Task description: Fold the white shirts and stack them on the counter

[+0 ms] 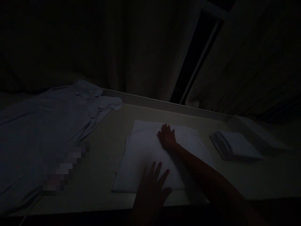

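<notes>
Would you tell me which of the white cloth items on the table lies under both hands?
The large flat white cloth in the middle: left hand and right hand press on it. The folded stack to its right lies untouched.

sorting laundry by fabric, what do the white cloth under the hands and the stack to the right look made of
White cloth: looks like soft woven fabric, matte, perhaps cotton; it lies flat and limp under the left hand and right hand. Stack: seemingly the same white fabric, folded; thin layered edges show along its side. The dim light leaves the weave unclear.
</notes>
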A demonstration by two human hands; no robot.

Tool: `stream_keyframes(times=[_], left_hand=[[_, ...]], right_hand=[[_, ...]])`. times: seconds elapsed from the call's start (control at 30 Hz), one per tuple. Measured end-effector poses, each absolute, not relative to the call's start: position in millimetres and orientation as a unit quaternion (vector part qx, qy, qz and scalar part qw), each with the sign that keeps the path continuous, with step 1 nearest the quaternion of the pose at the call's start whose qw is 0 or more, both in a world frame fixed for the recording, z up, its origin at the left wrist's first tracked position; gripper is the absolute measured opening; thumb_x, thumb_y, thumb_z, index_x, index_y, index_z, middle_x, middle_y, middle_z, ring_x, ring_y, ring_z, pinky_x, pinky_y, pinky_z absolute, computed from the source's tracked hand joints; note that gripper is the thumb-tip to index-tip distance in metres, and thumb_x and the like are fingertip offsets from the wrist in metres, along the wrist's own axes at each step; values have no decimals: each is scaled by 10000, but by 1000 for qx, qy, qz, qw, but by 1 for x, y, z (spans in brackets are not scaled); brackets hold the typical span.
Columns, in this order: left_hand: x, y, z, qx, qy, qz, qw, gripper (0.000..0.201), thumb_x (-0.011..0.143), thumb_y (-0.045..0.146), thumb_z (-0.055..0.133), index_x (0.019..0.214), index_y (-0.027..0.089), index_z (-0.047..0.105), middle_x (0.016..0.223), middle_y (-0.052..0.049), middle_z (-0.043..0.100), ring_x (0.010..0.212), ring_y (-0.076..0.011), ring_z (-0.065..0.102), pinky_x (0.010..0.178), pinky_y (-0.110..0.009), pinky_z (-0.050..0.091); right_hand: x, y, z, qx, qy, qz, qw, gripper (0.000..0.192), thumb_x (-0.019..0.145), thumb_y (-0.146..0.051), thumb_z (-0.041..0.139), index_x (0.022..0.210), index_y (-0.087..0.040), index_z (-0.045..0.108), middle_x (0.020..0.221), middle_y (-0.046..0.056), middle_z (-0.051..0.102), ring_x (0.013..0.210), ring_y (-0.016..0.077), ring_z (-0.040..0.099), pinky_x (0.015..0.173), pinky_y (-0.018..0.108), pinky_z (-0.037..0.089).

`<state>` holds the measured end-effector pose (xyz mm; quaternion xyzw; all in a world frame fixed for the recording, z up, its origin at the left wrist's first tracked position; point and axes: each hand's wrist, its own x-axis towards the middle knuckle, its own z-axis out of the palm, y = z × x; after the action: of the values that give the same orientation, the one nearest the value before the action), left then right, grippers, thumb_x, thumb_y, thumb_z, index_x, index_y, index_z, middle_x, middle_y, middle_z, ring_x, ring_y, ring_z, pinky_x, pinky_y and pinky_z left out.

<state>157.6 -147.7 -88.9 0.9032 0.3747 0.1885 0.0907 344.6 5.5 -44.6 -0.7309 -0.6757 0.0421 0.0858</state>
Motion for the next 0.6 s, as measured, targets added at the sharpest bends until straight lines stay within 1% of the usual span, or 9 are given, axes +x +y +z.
stream_keyframes(times=[0.1,0.13,0.2,0.3,0.37,0.47,0.53,0.6], left_hand=[[158,-143,-82,905,380,166,92,537,930,437,404,1459,354,351,1542,-20,339,1458,-297,197,1173,-590,114],[158,-142,-80,908,377,160,92,534,928,401,412,1457,344,361,1535,-22,352,1458,-297,195,1177,-588,91],[158,-142,-78,908,380,152,89,544,924,362,411,1464,343,348,1549,-14,320,1464,-296,170,1180,-584,56],[159,-143,-74,900,405,138,83,553,927,393,397,1473,377,313,1583,18,228,1475,-298,110,1173,-588,31],[158,-143,-71,892,427,122,81,565,913,462,407,1467,384,323,1589,22,210,1478,-307,77,1168,-592,36],[149,-140,-65,869,481,104,58,638,886,541,396,1477,313,328,1598,-32,195,1478,-326,23,1154,-608,68],[140,-139,-60,848,520,89,42,648,877,530,388,1467,264,357,1590,-70,223,1474,-345,27,1142,-617,111],[130,-139,-55,839,538,69,35,612,860,503,410,1420,257,432,1564,-84,298,1469,-364,67,1130,-619,160]], right_hand=[[317,-65,-51,-647,-755,74,80,653,993,-557,164,1538,-197,177,1601,65,95,1471,262,34,1170,529,64],[314,-92,-55,-625,-773,78,79,639,995,-546,189,1540,-213,169,1600,50,95,1472,253,35,1177,516,71],[323,-143,-63,-627,-771,74,78,605,1001,-515,205,1541,-244,169,1596,20,114,1472,232,41,1188,492,72],[374,-202,-67,-703,-707,47,62,653,980,-569,248,1540,-239,181,1593,18,117,1472,245,27,1188,503,68],[418,-228,-66,-756,-652,35,45,663,979,-572,234,1539,-222,185,1591,32,115,1471,248,21,1182,508,92],[468,-253,-62,-811,-584,28,23,656,980,-570,207,1540,-229,172,1592,31,104,1470,252,15,1171,526,96],[483,-262,-61,-829,-558,32,19,661,976,-578,204,1540,-234,165,1592,28,99,1470,259,5,1167,532,87],[486,-266,-61,-834,-550,33,29,668,973,-588,196,1540,-234,168,1593,27,98,1469,264,-4,1166,530,79]])
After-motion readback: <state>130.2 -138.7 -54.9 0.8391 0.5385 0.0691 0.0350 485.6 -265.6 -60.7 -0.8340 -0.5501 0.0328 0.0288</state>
